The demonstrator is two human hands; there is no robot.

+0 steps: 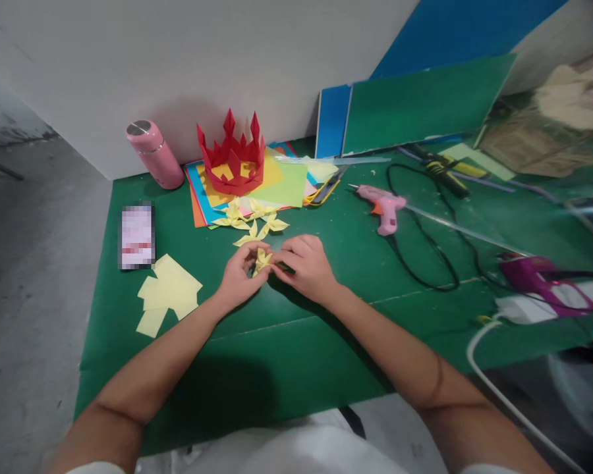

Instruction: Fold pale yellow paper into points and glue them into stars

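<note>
Between my two hands is a small folded yellow paper flower [262,261], held just above the green table. My left hand [241,272] grips it from the left with thumb and fingers closed. From the right, my right hand [304,268] pinches its edge, and the fingertips partly hide it. Just beyond my hands lie several finished-looking yellow paper flowers [234,214] with pointed petals. To the left of my left forearm, loose pale yellow paper pieces [170,289] overlap on the table.
A red paper crown [233,164] stands on coloured paper sheets [291,184] at the back, beside a pink bottle [155,155]. A phone [137,236] lies at left. Rightward are a pink glue gun [383,205], its black cable, a utility knife [329,186] and a purple-white power strip [548,283].
</note>
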